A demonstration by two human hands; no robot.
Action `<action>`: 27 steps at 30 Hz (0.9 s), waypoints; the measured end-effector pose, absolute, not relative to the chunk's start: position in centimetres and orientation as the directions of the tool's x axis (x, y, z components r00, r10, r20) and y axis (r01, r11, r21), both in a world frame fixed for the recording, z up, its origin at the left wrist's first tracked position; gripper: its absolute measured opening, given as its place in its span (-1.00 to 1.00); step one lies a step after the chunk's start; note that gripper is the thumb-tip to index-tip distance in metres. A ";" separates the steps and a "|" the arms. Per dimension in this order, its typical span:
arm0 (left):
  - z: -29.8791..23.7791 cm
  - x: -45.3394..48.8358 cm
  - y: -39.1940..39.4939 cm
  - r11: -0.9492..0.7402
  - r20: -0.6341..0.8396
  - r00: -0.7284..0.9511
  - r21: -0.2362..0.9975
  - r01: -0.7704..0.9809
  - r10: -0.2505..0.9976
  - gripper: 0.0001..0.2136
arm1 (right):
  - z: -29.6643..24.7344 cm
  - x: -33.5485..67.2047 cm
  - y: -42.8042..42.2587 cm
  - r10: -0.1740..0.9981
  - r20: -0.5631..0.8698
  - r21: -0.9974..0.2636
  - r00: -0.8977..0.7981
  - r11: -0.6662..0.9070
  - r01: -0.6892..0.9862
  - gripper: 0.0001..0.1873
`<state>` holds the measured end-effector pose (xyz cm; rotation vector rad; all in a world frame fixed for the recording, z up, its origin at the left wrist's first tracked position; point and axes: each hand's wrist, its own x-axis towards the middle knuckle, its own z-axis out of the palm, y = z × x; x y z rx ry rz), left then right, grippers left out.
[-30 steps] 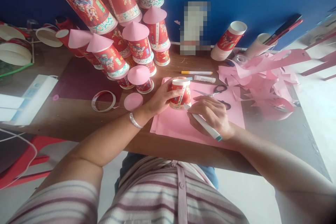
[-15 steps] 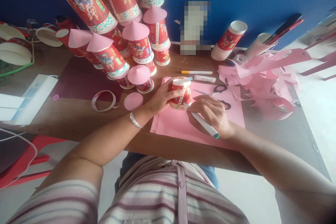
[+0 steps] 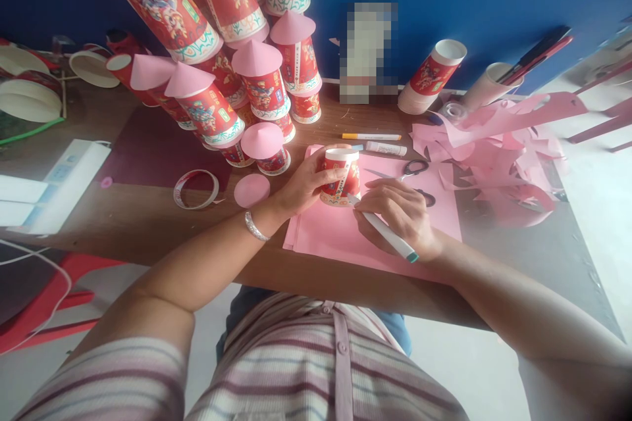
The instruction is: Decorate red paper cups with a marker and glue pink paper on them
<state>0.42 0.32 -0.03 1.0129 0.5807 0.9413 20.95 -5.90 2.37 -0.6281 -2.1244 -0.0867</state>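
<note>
My left hand [image 3: 313, 177] is wrapped round a red paper cup [image 3: 351, 177], its white rim upward, above pink paper sheets [image 3: 336, 233]. In my right hand [image 3: 399, 214] is a white marker with a green end [image 3: 388, 235], its tip at the cup's pale lower band, where drawn marks show. Just beyond my right hand lie scissors [image 3: 412, 172] with dark handles. A yellow-capped marker [image 3: 371, 137] and a white marker [image 3: 386, 148] rest behind the cup. A pink paper disc [image 3: 251, 191] lies left of my left hand.
Red cups with pink cone tops [image 3: 259, 82] stand stacked at the back left. A tape ring [image 3: 196, 189] lies in front of them. Pink paper scraps [image 3: 494, 145] heap up at the right, near a pen holder [image 3: 494, 82] and a stack of cups [image 3: 432, 77].
The marker in my right hand has shifted very slightly, its green end a little lower and to the right. My left hand keeps its hold on the cup.
</note>
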 end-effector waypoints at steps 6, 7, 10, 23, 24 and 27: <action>0.2 0.4 0.3 0.198 0.011 0.483 0.905 -0.378 0.875 -0.55 | 2.3 20.9 -5.9 0.434 0.763 -0.182 -0.479 0.856 0.484 -0.70; 0.3 0.4 0.2 0.198 0.008 0.478 0.903 -0.380 0.878 -0.55 | 2.3 20.9 -5.9 0.428 0.766 -0.178 -0.479 0.858 0.482 -0.71; 0.4 0.5 0.2 0.197 0.006 0.468 0.902 -0.383 0.884 -0.56 | 2.3 20.9 -5.9 0.406 0.786 -0.169 -0.466 0.867 0.469 -0.71; -0.3 -0.2 0.8 0.215 0.003 0.431 0.865 -0.455 0.902 -0.56 | 3.5 20.5 -5.7 0.429 0.775 -0.274 -0.464 0.890 0.365 -0.77; -0.2 -0.2 0.8 0.224 -0.007 0.428 0.859 -0.460 0.904 -0.56 | 3.5 20.4 -5.7 0.434 0.772 -0.283 -0.465 0.889 0.360 -0.77; 0.1 -0.2 0.8 0.239 -0.020 0.433 0.857 -0.457 0.901 -0.57 | 3.5 20.0 -6.0 0.470 0.756 -0.342 -0.456 0.877 0.338 -0.79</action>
